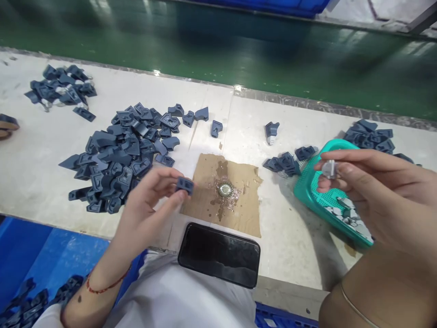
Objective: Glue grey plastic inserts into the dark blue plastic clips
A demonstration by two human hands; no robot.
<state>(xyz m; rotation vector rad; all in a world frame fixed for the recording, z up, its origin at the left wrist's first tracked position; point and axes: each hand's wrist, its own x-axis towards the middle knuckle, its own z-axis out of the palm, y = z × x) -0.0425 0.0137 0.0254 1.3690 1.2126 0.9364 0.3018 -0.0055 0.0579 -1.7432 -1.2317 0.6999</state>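
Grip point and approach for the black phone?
I'd grip the phone mid-way along its near long edge, from the wearer's side, thumb on top, fingers under. It lies flat, screen up, and that edge seems to jut past the table, which should leave finger room. The far long edge looks worse: it faces the stained cardboard.

Black phone (219, 255) lying screen up, near edge of bench (246, 123). Green surface (218, 54) behind; blue bin (266, 5) beyond, partly cut off.
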